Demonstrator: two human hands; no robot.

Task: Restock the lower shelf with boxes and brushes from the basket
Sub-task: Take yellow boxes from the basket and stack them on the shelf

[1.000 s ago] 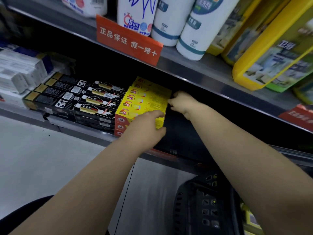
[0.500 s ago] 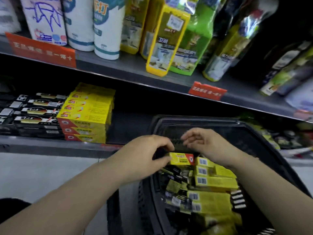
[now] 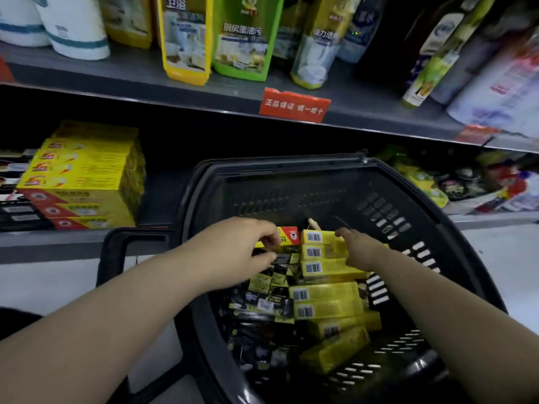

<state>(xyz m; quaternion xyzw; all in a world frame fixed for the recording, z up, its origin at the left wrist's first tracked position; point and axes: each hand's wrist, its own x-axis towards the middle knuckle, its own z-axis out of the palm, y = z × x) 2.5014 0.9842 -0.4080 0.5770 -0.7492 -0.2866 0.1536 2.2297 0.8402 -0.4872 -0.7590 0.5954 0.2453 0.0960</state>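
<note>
Half a second on, both hands have sunk deeper into the basket (image 3: 291, 167). The left hand (image 3: 239, 249) now closes on a box it was only reaching for, and the right hand (image 3: 360, 250) has slid onto the barcoded row. A second ago both were up at the shelf stack.

The left hand's curled fingers (image 3: 269, 236) and thumb pinch the red-ended yellow box (image 3: 288, 235), which stands at the far edge of the heap, near the basket's middle. The right hand lies over the barcoded yellow boxes (image 3: 316, 252), fingers stretched forward and touching them; we cannot tell whether it grips one. Black packs (image 3: 262, 301) fill the heap's left side, yellow boxes its right and near side.

Beyond the heap we see the basket's bare slotted far wall. Its far rim overlaps the front edge of the lower shelf (image 3: 73, 239). On that shelf the yellow stack (image 3: 84, 176) sits at the front edge, left of the basket, with black boxes (image 3: 14, 208) beside it. Between the stack's right side and the basket's rim runs a dark strip of open shelf.

Overhead, the upper shelf (image 3: 131, 88) carries pouches (image 3: 186, 39) and bottles (image 3: 437, 51), with a red tag (image 3: 294, 105) on its front edge. Pale floor (image 3: 43, 287) shows left of the basket's handle (image 3: 112, 252).
</note>
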